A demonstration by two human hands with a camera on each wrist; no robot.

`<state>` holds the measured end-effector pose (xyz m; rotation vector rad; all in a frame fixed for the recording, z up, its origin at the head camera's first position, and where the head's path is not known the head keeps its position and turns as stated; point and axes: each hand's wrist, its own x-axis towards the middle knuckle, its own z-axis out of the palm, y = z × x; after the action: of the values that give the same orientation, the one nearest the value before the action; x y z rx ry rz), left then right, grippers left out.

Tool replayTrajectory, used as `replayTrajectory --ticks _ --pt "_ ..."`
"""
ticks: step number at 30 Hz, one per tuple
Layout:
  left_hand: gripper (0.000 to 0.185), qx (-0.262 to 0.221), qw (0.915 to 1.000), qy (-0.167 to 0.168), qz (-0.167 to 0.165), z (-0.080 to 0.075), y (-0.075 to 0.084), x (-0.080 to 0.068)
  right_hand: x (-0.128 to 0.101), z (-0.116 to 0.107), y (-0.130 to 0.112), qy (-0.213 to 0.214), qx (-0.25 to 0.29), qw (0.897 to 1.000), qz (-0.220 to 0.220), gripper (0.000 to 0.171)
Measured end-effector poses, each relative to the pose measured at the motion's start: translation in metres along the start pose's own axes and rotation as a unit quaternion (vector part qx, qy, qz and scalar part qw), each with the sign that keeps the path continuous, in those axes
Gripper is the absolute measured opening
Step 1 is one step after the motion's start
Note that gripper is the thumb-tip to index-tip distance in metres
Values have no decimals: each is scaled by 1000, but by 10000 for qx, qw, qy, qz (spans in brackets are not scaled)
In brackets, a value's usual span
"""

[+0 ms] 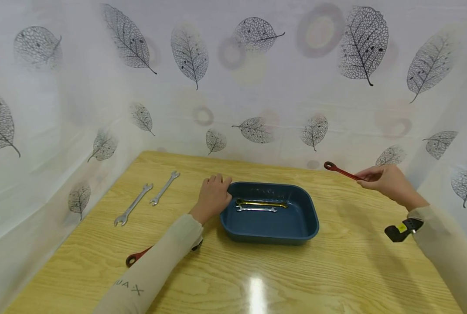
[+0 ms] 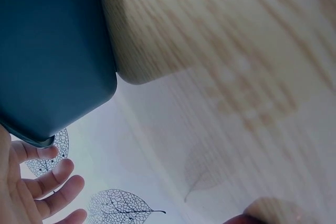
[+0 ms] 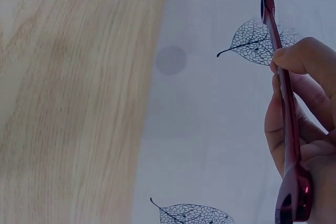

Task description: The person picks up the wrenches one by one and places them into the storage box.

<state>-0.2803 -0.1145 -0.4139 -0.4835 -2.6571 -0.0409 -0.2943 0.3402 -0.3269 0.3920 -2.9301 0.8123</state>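
Observation:
My right hand (image 1: 388, 183) pinches a red combination wrench (image 3: 286, 98) between thumb and fingers, raised above the table's right side. Its ring end points away to the left, past the fingertips. At the near left, my left hand (image 1: 213, 196) grips the far left corner of a dark blue rectangular tray (image 1: 268, 240), fingers at its rim in the left wrist view. Inside the tray a gold wrench (image 1: 261, 203) and a small silver wrench (image 1: 257, 209) lie side by side.
Two silver open-end wrenches, a longer one (image 1: 133, 205) and a shorter one (image 1: 165, 188), lie on the wooden table (image 1: 319, 279) at left. Another red wrench (image 1: 137, 257) is partly hidden under my left forearm. A leaf-patterned cloth (image 1: 225, 100) hangs behind.

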Motion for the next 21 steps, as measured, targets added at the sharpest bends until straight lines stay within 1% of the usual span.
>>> replayTrajectory --ticks 6,13,21 --pt "29 -14 10000 -46 2 -1 0 0 0 -13 -10 0 4 10000 -18 28" --pt "31 -79 9999 -60 -22 -1 0 0 -1 -28 -18 22 91 10000 30 30" --pt "30 -33 10000 -46 5 1 -1 1 0 -45 -29 52 -49 9999 122 31"
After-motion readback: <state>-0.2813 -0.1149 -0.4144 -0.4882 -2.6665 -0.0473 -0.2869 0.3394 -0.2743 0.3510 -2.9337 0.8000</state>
